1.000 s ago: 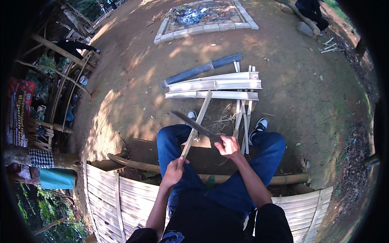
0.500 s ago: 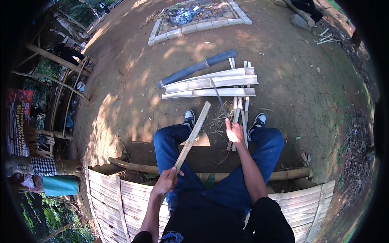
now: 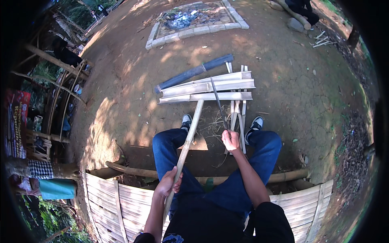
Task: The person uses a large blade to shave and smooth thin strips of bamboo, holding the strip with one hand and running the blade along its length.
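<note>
My left hand (image 3: 169,182) is closed round the lower part of a long pale bamboo strip (image 3: 189,141), which slants up and away over my left thigh. My right hand (image 3: 231,140) grips a knife (image 3: 217,99) whose long dark blade points away from me, to the right of the strip and apart from it. Beyond both hands, several split bamboo halves (image 3: 219,86) lie side by side on the ground. Thinner bamboo strips (image 3: 243,125) run under them, beside my right foot. Loose shavings (image 3: 212,117) are scattered between my shoes.
A dark whole bamboo pole (image 3: 194,73) lies behind the halves. Farther off is a block-edged fire pit (image 3: 174,38) with ash. I sit on a slatted bamboo bench (image 3: 105,202), a bamboo pole (image 3: 291,174) along its front. Another person (image 3: 302,10) is at the far right.
The bamboo strip has turned more upright and sits farther back in my left hand, its lower end now showing by my body. The knife has swung slightly; my right hand shifted a little left and nearer me.
</note>
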`<act>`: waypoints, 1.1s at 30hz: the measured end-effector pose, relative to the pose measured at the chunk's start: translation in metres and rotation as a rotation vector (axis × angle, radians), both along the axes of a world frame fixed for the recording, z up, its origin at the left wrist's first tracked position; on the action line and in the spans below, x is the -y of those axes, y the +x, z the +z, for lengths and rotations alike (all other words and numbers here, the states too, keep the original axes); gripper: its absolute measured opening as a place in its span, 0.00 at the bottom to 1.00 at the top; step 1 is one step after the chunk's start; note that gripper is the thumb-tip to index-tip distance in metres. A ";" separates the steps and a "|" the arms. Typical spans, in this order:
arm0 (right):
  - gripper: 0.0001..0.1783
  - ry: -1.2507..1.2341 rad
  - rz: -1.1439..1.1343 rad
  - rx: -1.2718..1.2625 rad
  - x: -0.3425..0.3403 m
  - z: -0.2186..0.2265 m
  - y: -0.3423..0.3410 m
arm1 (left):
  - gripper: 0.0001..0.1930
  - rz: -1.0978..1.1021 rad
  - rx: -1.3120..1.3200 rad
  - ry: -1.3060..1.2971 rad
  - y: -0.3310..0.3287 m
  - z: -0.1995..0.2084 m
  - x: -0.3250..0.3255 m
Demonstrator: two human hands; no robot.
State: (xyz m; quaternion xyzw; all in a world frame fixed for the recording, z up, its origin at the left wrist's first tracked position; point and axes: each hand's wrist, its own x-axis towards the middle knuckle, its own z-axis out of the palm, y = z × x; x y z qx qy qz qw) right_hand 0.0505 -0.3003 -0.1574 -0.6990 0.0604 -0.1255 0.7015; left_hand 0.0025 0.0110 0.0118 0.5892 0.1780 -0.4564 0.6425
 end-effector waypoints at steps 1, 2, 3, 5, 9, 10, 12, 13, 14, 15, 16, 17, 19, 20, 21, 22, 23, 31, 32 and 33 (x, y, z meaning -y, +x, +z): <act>0.23 -0.133 0.052 0.011 0.000 0.008 -0.001 | 0.26 0.000 0.008 0.009 0.000 -0.002 -0.001; 0.22 -0.292 -0.009 0.014 -0.008 0.016 -0.001 | 0.26 -0.005 0.013 0.015 0.000 -0.004 -0.001; 0.22 -0.395 -0.111 0.163 -0.014 0.024 -0.010 | 0.26 -0.010 0.018 0.022 -0.001 -0.007 0.000; 0.21 -0.529 0.136 0.114 -0.016 0.030 -0.010 | 0.26 0.017 0.132 0.088 -0.004 -0.018 0.002; 0.29 -0.771 0.262 0.165 -0.032 0.048 -0.018 | 0.26 -0.030 0.136 0.179 0.001 -0.025 -0.002; 0.30 -0.768 0.279 0.158 -0.035 0.049 -0.021 | 0.26 -0.027 0.153 0.170 0.002 -0.022 0.000; 0.29 -0.799 0.224 0.256 -0.038 0.048 -0.023 | 0.26 -0.022 0.185 0.153 0.001 -0.017 0.006; 0.29 -0.815 0.196 0.304 -0.039 0.048 -0.024 | 0.26 -0.013 0.163 0.141 0.000 -0.017 0.008; 0.29 -0.823 0.205 0.296 -0.039 0.044 -0.025 | 0.26 -0.004 0.141 0.129 -0.002 -0.017 0.011; 0.28 -0.838 0.212 0.295 -0.038 0.043 -0.025 | 0.26 0.008 0.123 0.119 -0.003 -0.017 0.012; 0.28 -0.853 0.219 0.295 -0.038 0.043 -0.025 | 0.25 0.012 0.095 0.096 -0.004 -0.016 0.011; 0.28 -0.867 0.227 0.294 -0.038 0.042 -0.024 | 0.25 0.016 0.067 0.074 -0.005 -0.016 0.010; 0.30 -0.886 0.221 0.245 -0.036 0.037 -0.024 | 0.25 0.019 0.020 0.047 -0.006 -0.017 0.009; 0.30 -0.895 0.218 0.221 -0.035 0.035 -0.024 | 0.25 0.021 0.005 0.047 -0.006 -0.017 0.007; 0.30 -0.933 0.160 0.236 -0.034 0.031 -0.023 | 0.24 0.022 -0.007 0.046 -0.004 -0.015 0.007; 0.30 -0.970 0.101 0.251 -0.034 0.026 -0.022 | 0.24 0.011 0.025 0.094 0.000 -0.014 0.009; 0.30 -1.007 0.043 0.266 -0.034 0.022 -0.021 | 0.24 -0.001 0.057 0.141 0.006 -0.012 0.011; 0.38 -0.463 -0.411 -0.491 0.052 -0.006 0.029 | 0.26 -0.035 -0.101 0.018 -0.023 0.009 -0.025; 0.38 -0.166 -0.443 -0.558 0.060 -0.018 0.025 | 0.26 -0.069 -0.080 -0.013 -0.027 0.013 -0.027; 0.39 0.131 -0.452 -0.619 0.057 -0.015 0.022 | 0.27 -0.088 -0.062 -0.041 -0.032 0.015 -0.030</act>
